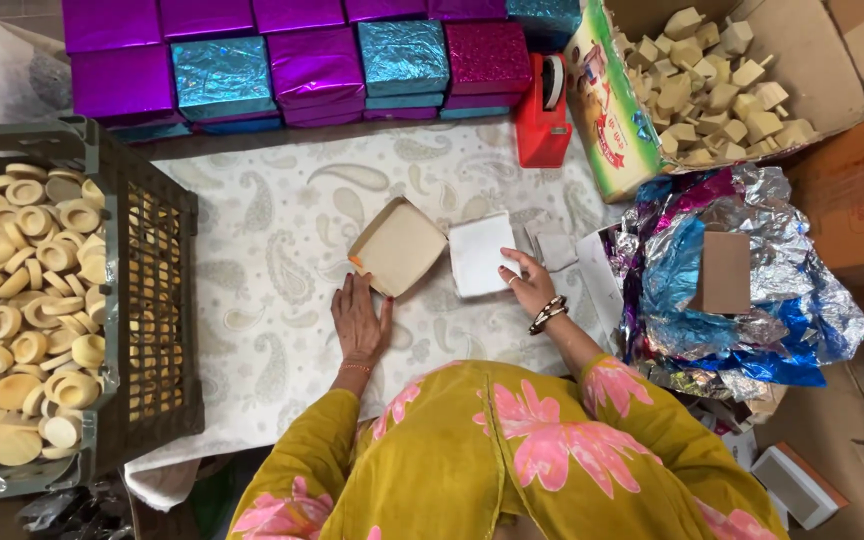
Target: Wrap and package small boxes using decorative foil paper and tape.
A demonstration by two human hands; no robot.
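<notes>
An open, empty cardboard box lies tilted on the paisley-patterned cloth. Beside it on the right rests its white lid. My left hand lies flat on the cloth just below the box, fingers spread, holding nothing. My right hand touches the lower right corner of the white lid with its fingertips; a bangle sits on that wrist.
A dark plastic crate of round pale clay pieces stands at the left. Foil-wrapped purple and blue boxes line the back. A red tape dispenser, a carton of clay pieces and crumpled foil sheets lie at the right.
</notes>
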